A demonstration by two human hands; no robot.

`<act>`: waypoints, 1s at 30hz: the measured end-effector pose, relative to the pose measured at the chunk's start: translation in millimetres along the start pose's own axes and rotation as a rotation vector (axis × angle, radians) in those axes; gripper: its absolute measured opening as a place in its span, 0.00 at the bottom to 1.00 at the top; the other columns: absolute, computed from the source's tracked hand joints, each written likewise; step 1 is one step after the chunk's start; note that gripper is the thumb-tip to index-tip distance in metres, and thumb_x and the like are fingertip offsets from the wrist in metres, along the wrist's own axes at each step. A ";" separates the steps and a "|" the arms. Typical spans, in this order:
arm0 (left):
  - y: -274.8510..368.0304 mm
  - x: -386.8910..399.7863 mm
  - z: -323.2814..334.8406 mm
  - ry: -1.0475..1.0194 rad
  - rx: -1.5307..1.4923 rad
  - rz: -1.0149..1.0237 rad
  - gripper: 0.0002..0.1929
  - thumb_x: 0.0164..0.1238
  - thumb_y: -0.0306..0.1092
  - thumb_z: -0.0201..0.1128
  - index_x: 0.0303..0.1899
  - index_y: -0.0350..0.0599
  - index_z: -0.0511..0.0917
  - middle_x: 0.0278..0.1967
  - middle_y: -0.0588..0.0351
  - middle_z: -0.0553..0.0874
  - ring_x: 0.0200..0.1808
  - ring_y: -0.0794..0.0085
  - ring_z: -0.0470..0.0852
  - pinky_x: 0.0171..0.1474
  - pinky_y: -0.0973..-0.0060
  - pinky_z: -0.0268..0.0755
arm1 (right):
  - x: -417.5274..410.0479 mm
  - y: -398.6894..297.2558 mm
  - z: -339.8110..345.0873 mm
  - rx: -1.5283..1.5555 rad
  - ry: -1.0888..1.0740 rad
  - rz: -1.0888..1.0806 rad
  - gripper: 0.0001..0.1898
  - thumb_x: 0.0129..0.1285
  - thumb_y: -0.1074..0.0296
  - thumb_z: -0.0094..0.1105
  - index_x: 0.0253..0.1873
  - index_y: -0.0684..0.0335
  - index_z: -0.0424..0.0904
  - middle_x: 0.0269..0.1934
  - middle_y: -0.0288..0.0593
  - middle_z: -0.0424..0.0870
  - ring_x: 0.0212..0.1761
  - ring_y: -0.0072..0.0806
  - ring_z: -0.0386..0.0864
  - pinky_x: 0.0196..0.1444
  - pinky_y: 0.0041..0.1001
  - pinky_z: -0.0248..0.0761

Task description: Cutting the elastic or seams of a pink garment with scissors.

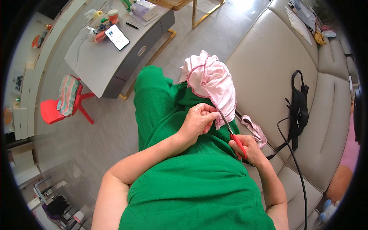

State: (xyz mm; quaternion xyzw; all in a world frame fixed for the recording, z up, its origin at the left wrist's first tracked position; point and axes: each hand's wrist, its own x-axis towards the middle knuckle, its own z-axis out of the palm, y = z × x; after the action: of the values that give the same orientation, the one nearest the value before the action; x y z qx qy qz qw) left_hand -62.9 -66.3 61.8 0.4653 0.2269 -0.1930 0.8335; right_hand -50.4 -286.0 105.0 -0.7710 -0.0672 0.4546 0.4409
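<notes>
A pink cloth garment (215,77) with darker pink stitched seams lies bunched over my knee, on green clothing (189,178). My left hand (199,119) pinches the garment's edge between thumb and fingers. In my right hand (248,148) is a pair of scissors with red handles (239,145); their blades point up and away, with the tips against the seam beside my left fingertips. Whether the blades are parted is too small to tell. A cut-looking pink strip of cloth (255,130) rests on the sofa edge, just beyond my right hand.
On the right, a grey leather sofa (267,57) holds a black bag (299,109) and a black cable (297,169). A table (95,67) at upper left bears a phone (117,37), a tissue pack (144,10) and jars. Beside it stands a red plastic chair (51,110) with striped cloth.
</notes>
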 end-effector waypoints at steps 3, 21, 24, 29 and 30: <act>-3.6 3.7 -1.2 0.036 -0.029 -0.016 0.08 0.66 0.32 0.63 0.40 0.39 0.74 0.18 0.65 0.74 0.14 0.86 0.67 0.15 0.86 0.53 | 2.3 1.2 0.6 0.024 -0.013 0.023 0.23 0.67 0.50 0.59 0.23 0.62 0.68 0.15 0.31 0.70 0.16 0.14 0.70 0.18 0.20 0.61; -6.9 1.8 -5.8 -0.097 0.051 -0.008 0.06 0.68 0.33 0.62 0.33 0.44 0.76 0.18 0.64 0.76 0.15 0.85 0.70 0.15 0.87 0.57 | 7.4 -5.1 1.2 0.176 -0.129 0.114 0.21 0.69 0.50 0.53 0.27 0.59 0.70 0.18 0.29 0.72 0.19 0.14 0.70 0.21 0.18 0.62; -5.4 -0.1 -4.3 -0.134 0.031 -0.011 0.07 0.68 0.33 0.62 0.33 0.44 0.75 0.18 0.64 0.76 0.15 0.85 0.70 0.16 0.87 0.57 | 9.5 -11.2 2.0 0.181 -0.124 0.117 0.21 0.69 0.49 0.53 0.27 0.59 0.70 0.19 0.30 0.72 0.19 0.14 0.71 0.21 0.18 0.62; -2.2 -2.3 -2.5 -0.147 0.013 -0.008 0.06 0.68 0.33 0.62 0.33 0.44 0.75 0.18 0.64 0.76 0.15 0.85 0.70 0.16 0.88 0.57 | 13.1 -13.9 4.7 0.225 -0.118 0.138 0.22 0.69 0.48 0.52 0.27 0.60 0.70 0.19 0.30 0.73 0.18 0.15 0.71 0.21 0.18 0.62; -2.0 -2.2 -2.5 -0.149 0.006 -0.009 0.06 0.68 0.33 0.62 0.33 0.44 0.75 0.19 0.64 0.76 0.15 0.85 0.70 0.16 0.88 0.57 | 13.3 -13.8 5.0 0.211 -0.111 0.136 0.22 0.69 0.48 0.53 0.26 0.60 0.69 0.19 0.30 0.73 0.18 0.15 0.71 0.20 0.18 0.62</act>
State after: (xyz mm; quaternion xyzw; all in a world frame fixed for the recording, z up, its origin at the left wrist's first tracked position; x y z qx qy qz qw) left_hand -66.3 -64.9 60.6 0.4510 0.1657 -0.2314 0.8459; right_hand -42.3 -267.9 105.7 -0.6968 0.0092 0.5297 0.4835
